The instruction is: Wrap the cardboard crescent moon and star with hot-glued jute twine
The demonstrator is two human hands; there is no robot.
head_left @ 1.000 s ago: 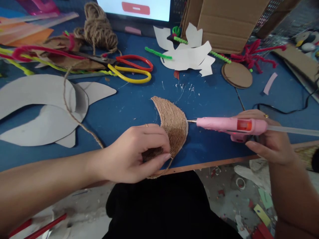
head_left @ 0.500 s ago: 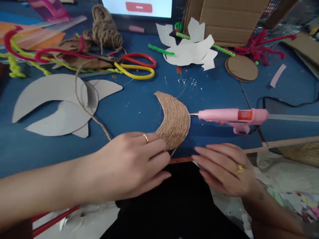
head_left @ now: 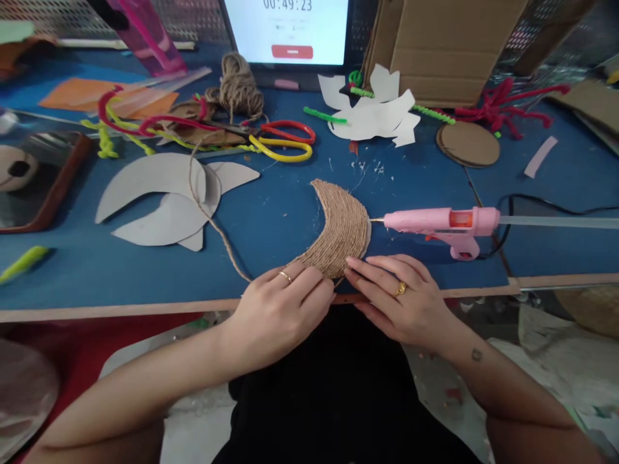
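Curled left fingers (head_left: pixel 314 291) over twine crescent (head_left: pixel 349 224)

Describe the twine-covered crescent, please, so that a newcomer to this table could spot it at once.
On the blue table, find the near edge, where the left hand and right hand sit close together. The crescent lies at their fingertips, left of the pink glue gun. Unlike the plain pale cutouts farther left, it is covered in curved rows of brown twine.

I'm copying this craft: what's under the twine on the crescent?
A thin pale edge shows beneath the twine, along the outer right side. Twine covers the rest; the left hand also hides part of the lower end.
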